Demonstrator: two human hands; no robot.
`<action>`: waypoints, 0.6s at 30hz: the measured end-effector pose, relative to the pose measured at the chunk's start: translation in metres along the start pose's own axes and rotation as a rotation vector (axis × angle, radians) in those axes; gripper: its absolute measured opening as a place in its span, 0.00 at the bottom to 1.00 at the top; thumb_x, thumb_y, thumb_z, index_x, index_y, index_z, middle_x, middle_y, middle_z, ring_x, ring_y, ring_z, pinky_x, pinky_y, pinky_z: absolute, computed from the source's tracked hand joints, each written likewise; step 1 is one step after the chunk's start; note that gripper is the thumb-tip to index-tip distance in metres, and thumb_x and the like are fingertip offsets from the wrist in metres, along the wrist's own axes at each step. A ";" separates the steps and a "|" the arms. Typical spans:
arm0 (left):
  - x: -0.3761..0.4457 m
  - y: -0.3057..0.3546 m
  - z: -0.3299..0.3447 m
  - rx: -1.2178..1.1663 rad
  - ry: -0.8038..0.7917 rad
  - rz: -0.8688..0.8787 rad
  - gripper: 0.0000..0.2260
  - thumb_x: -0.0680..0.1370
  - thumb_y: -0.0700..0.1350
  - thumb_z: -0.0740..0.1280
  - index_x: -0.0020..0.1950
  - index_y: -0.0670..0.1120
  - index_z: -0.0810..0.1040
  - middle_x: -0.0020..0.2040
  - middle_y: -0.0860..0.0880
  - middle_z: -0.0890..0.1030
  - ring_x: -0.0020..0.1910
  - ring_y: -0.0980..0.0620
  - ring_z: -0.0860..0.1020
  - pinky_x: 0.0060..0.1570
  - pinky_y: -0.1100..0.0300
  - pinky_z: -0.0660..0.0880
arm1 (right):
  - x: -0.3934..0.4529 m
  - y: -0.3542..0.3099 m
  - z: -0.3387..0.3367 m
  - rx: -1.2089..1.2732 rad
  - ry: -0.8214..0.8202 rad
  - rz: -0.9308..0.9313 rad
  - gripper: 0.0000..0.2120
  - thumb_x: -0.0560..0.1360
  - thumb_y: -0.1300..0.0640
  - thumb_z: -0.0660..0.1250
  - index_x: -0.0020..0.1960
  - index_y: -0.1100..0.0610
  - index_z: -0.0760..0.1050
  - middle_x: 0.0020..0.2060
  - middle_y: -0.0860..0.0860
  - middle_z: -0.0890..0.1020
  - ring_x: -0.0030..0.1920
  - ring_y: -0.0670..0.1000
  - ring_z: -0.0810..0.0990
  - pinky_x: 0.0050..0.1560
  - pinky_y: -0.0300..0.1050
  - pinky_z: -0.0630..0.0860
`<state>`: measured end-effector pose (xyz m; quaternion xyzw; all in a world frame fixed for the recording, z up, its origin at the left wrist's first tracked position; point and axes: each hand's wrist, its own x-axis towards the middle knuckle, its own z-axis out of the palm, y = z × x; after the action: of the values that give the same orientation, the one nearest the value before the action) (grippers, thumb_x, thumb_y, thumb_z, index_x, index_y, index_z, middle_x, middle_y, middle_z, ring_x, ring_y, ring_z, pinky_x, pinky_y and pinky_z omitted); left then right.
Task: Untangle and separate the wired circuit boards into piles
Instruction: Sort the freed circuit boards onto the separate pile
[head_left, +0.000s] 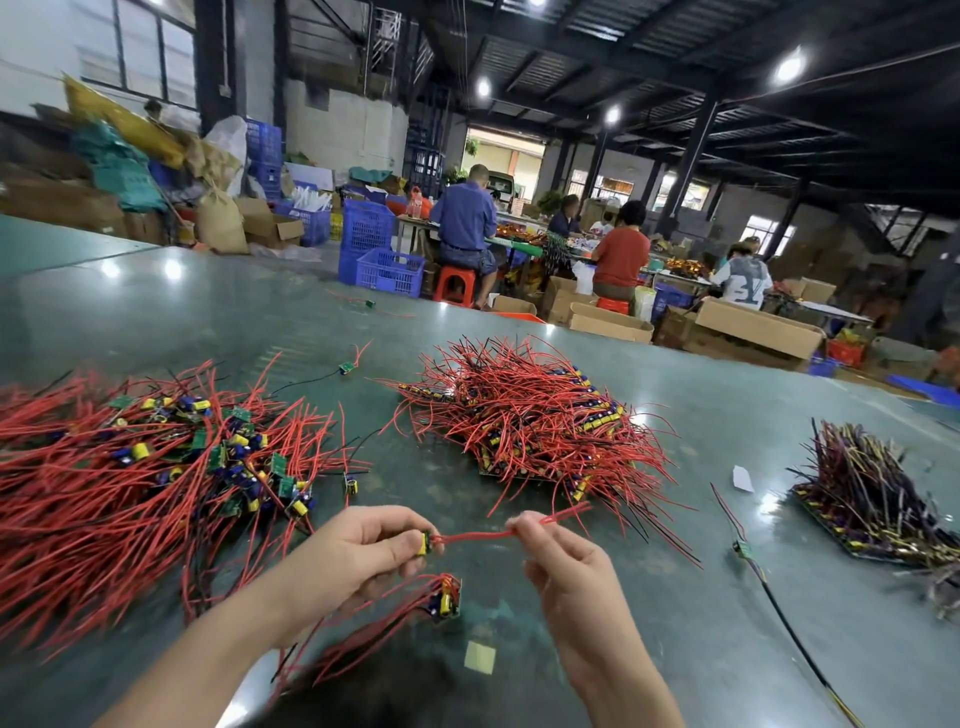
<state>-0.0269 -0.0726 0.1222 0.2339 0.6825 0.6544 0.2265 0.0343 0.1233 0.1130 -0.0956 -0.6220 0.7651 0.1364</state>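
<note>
My left hand (358, 551) pinches a small circuit board (426, 542) with a yellow capacitor, held above the green table (260, 312). Its red wires (475, 535) stretch right to my right hand (561, 561), which pinches them near their free ends. Below the left hand, a small bundle of boards (447, 603) with red and black wires hangs or lies blurred. A loose tangled heap of wired boards (145, 467) lies at the left. A neater stacked pile (535, 421) sits in the middle.
A darker pile of boards with purple and yellow wires (878, 499) lies at the right. Single stray boards (345, 368) (743, 548) and a pale paper square (479, 657) lie on the table. Beyond the table edge are cardboard boxes, blue crates and seated people.
</note>
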 end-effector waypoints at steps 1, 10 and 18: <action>0.001 0.000 -0.001 0.013 0.011 -0.005 0.07 0.79 0.38 0.61 0.49 0.39 0.78 0.29 0.53 0.74 0.21 0.60 0.62 0.18 0.71 0.57 | 0.002 0.000 -0.002 0.042 0.059 0.014 0.12 0.58 0.50 0.72 0.36 0.58 0.84 0.33 0.43 0.79 0.34 0.42 0.69 0.41 0.38 0.64; 0.001 -0.003 -0.007 -0.017 -0.043 -0.060 0.06 0.78 0.41 0.63 0.45 0.42 0.79 0.30 0.51 0.73 0.21 0.59 0.60 0.18 0.70 0.54 | 0.008 -0.005 -0.014 0.215 0.238 0.030 0.08 0.63 0.54 0.70 0.36 0.59 0.84 0.29 0.46 0.74 0.30 0.44 0.65 0.36 0.39 0.62; 0.003 -0.005 -0.001 -0.229 -0.104 -0.043 0.06 0.70 0.41 0.70 0.45 0.40 0.81 0.38 0.41 0.82 0.26 0.55 0.72 0.23 0.67 0.65 | 0.008 -0.009 -0.009 0.238 0.209 0.000 0.14 0.65 0.49 0.67 0.45 0.53 0.85 0.42 0.44 0.81 0.35 0.44 0.68 0.38 0.39 0.65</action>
<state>-0.0297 -0.0712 0.1175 0.2256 0.5953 0.7101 0.3010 0.0309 0.1359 0.1198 -0.1578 -0.5094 0.8193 0.2107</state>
